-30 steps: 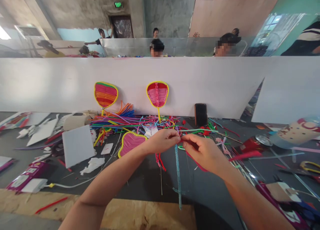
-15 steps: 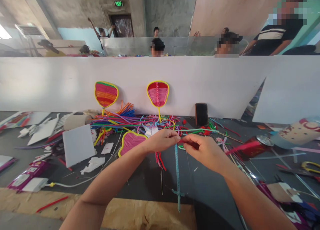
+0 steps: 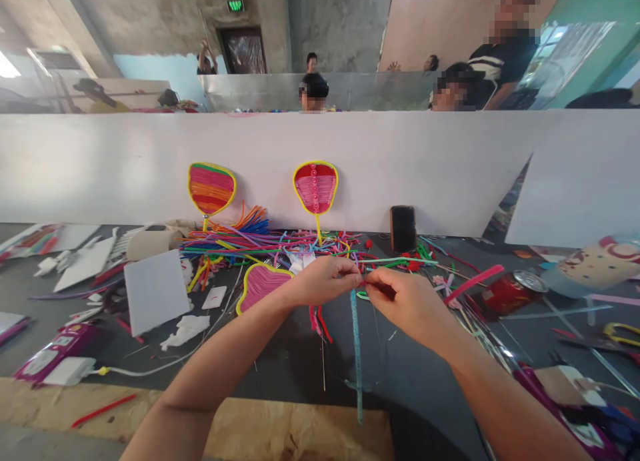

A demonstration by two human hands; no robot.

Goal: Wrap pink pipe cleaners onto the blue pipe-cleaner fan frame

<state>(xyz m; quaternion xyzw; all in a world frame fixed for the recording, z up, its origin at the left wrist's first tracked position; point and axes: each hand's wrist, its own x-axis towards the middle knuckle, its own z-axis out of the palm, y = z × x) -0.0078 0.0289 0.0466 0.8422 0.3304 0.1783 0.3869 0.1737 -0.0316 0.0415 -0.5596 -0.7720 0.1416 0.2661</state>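
My left hand [image 3: 334,279] has its thumb and forefinger pinched at the top of a light-blue fuzzy pipe-cleaner stem [image 3: 357,354], which hangs down over the table. Close against it, my right hand [image 3: 403,294] pinches a pink-red pipe cleaner [image 3: 363,281] that shows between the fingertips of both hands. A pink-red length [image 3: 474,284] sticks out past my right wrist; its middle is hidden by the hand. Just behind my left forearm lies a pink fan-shaped piece [image 3: 265,286] with a yellow rim.
Two yellow-rimmed pipe-cleaner fans [image 3: 212,189] stand against the white board [image 3: 425,167]. Loose pipe cleaners [image 3: 235,241] are heaped below. A phone [image 3: 403,227] leans there. To the right are a red can [image 3: 515,293], a dotted cup [image 3: 595,267] and scissors [image 3: 617,334].
The pink-red length beyond my right wrist has swung upward. Both hands stay nearly in place, fingertips slightly shifted. The blue stem has swayed a little. A standing person in the background has moved left.
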